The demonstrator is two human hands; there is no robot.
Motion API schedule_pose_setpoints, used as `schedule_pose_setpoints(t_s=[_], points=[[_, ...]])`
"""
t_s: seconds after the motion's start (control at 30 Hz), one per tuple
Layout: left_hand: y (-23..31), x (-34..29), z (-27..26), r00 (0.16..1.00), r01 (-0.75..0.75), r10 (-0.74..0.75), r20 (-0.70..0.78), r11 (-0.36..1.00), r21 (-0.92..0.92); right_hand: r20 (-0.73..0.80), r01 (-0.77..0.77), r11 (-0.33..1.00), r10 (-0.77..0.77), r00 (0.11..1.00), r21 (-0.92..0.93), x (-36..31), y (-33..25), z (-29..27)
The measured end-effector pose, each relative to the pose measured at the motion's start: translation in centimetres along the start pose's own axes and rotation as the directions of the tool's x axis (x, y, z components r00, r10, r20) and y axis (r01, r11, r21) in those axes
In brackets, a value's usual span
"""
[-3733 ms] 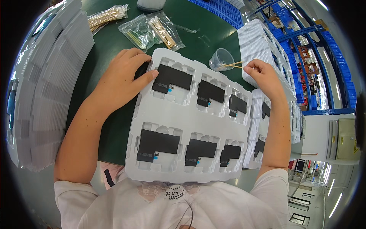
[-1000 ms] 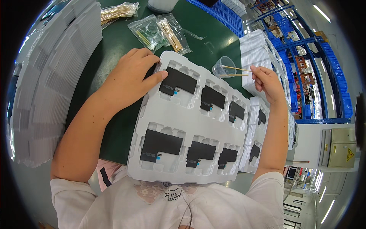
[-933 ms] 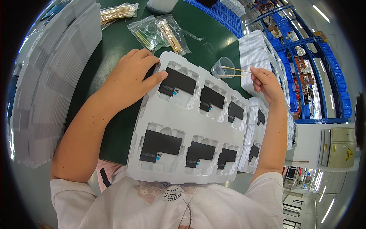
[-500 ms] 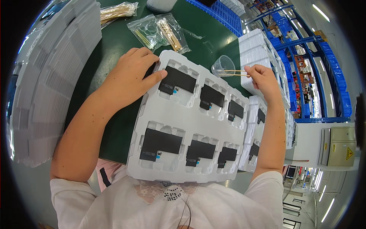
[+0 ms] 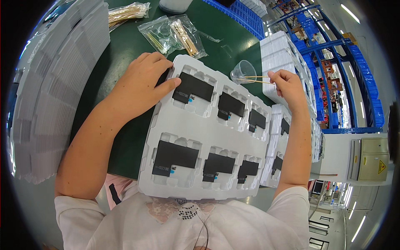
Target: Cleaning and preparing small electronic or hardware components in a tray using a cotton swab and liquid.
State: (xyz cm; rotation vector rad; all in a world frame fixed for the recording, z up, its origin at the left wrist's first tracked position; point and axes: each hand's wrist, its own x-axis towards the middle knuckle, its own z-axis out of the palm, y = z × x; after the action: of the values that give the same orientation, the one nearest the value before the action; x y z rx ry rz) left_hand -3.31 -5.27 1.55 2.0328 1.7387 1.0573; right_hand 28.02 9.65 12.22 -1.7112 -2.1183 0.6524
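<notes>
A white plastic tray lies tilted in front of me, with flat black battery packs set in its recesses. My left hand grips the tray's far left corner. Its thumb rests beside the upper-left pack, and its other fingers bend over the edge. Beyond the tray's far right side, my right hand pinches two thin wooden-stick swabs. Their far ends reach into a small clear plastic cup, which is tipped toward my right hand. The swab tips are hard to make out through the cup.
Tall stacks of white trays rise at the left, and more stacked trays stand at the right. Clear bags of swabs lie on the green table. Blue shelving stands farther right.
Almost nothing differs. The tray and both hands keep their places, and the swabs stay in the cup with only a very slight shift.
</notes>
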Motion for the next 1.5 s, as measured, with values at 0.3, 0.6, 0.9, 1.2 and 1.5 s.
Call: schedule_pose_setpoints(t_s=[0.3, 0.6, 0.9, 1.2, 1.5], points=[[0.0, 0.2, -0.1, 1.000, 0.015, -0.015, 0.018, 0.999, -0.029, 0.037, -0.038, 0.999, 0.038, 0.999, -0.008, -0.3, 0.9, -1.1], [0.2, 0.0, -0.3, 0.999, 0.029, -0.029, 0.021, 0.999, -0.023, -0.063, 0.104, 0.984, -0.113, 0.992, -0.142, -1.7, -0.6, -2.0], [0.0, 0.2, -0.2, 0.999, 0.031, -0.030, 0.022, 0.999, -0.032, -0.045, 0.012, 0.993, -0.017, 0.999, -0.115, -0.4, 1.0, -2.1], [0.0, 0.0, -0.1, 1.000, 0.023, -0.023, 0.017, 1.000, -0.007, -0.010, 0.022, 0.999, -0.022, 1.000, -0.026, -0.4, 0.2, -2.3], [0.2, 0.1, -0.3, 0.998, 0.042, -0.041, 0.046, 0.999, -0.026, -0.070, 0.013, 0.997, -0.018, 0.997, -0.073, -0.5, 0.2, -1.7]])
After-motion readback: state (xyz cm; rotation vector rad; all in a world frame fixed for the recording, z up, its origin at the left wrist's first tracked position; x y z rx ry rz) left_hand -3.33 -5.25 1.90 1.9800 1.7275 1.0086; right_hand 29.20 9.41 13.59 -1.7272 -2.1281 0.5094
